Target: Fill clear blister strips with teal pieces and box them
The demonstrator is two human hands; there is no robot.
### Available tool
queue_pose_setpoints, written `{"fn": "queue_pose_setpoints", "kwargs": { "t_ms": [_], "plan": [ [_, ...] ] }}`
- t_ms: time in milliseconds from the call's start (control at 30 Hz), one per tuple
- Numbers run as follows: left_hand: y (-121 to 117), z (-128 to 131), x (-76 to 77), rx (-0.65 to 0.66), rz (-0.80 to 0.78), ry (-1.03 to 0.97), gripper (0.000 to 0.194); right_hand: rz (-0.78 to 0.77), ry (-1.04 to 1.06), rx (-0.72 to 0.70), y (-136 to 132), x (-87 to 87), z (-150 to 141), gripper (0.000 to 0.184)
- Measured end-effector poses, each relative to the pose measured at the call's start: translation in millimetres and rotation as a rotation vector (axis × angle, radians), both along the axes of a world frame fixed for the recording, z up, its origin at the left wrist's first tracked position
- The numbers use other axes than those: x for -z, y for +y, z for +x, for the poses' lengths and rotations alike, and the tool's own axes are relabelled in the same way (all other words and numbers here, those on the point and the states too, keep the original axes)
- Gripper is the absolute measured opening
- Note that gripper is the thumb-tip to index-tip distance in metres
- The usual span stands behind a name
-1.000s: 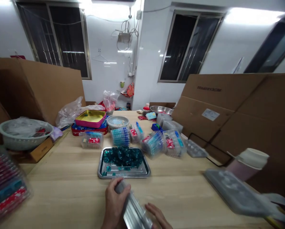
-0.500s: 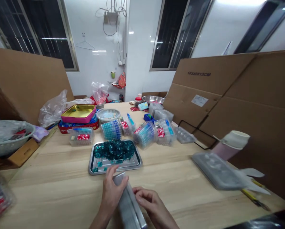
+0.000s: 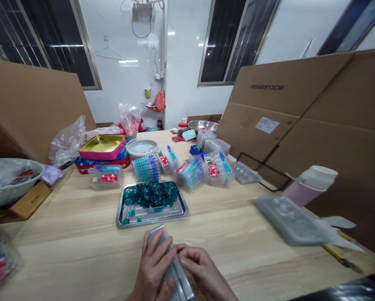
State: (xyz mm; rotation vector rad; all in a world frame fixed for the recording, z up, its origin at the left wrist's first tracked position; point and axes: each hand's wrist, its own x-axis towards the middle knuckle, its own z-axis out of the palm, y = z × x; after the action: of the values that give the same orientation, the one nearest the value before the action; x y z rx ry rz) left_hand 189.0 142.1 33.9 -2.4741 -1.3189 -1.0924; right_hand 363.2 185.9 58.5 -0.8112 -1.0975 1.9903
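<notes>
A long, clear plastic case [image 3: 181, 279] lies slanted at the front of the table, its near end running past the bottom of the picture. Across its top and left side, my left hand [image 3: 155, 263] grips it with the fingers laid over. On the right edge, my right hand [image 3: 202, 267] pinches the case with thumb and forefinger. Just beyond the case's far end sits a metal tray [image 3: 156, 219] with a heap of shiny teal pieces [image 3: 151, 194]. Whether the case holds anything is hard to see.
Clear boxes of blue-edged cases [image 3: 192, 173] stand behind the tray. A pink tin [image 3: 102, 155] and a white basket [image 3: 142, 147] are farther back. To the right lie a grey plastic tray [image 3: 292, 221], a pink cup [image 3: 303, 192] and a yellow-handled tool [image 3: 334, 256]. Cardboard [image 3: 331, 125] walls both sides.
My left hand has slid along the case; its fingers now lie across the top instead of clasping the far end. My right hand stays at the right edge. The view shifts slightly.
</notes>
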Motion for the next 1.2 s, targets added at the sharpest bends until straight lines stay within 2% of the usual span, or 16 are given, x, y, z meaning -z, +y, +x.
{"fn": "queue_pose_setpoints", "kwargs": {
  "t_ms": [200,433,567,767,867,967,1067,1200],
  "plan": [
    [-1.0,0.8,2.0,0.006,-0.015,-0.032,0.055,0.020,0.001,-0.033,1.2,-2.7,1.3,0.026],
    [-0.3,1.2,2.3,0.005,0.001,-0.036,0.053,0.158,-0.150,-0.103,7.0,-18.6,8.6,0.020],
    [0.0,1.3,1.2,0.012,0.015,-0.028,0.053,0.218,-0.168,-0.146,9.0,-23.4,8.0,0.022],
    [-0.7,2.3,-0.8,0.023,0.007,-0.035,0.052,0.200,-0.201,-0.115,11.0,-18.2,18.2,0.023],
    [-0.9,2.4,1.3,0.039,0.025,-0.077,0.050,0.198,-0.261,-0.054,14.0,-20.9,29.7,0.022],
    [-0.7,4.8,3.9,0.033,0.047,-0.101,0.049,0.221,-0.306,-0.055,14.8,-24.1,33.3,0.027],
    [-0.3,8.9,4.5,-0.012,0.056,-0.154,0.049,0.218,-0.292,-0.079,12.6,-17.5,25.9,0.032],
    [-0.1,12.6,1.4,-0.011,0.061,-0.198,0.050,0.163,-0.183,-0.095,9.3,4.6,13.5,0.033]
  ]
}}
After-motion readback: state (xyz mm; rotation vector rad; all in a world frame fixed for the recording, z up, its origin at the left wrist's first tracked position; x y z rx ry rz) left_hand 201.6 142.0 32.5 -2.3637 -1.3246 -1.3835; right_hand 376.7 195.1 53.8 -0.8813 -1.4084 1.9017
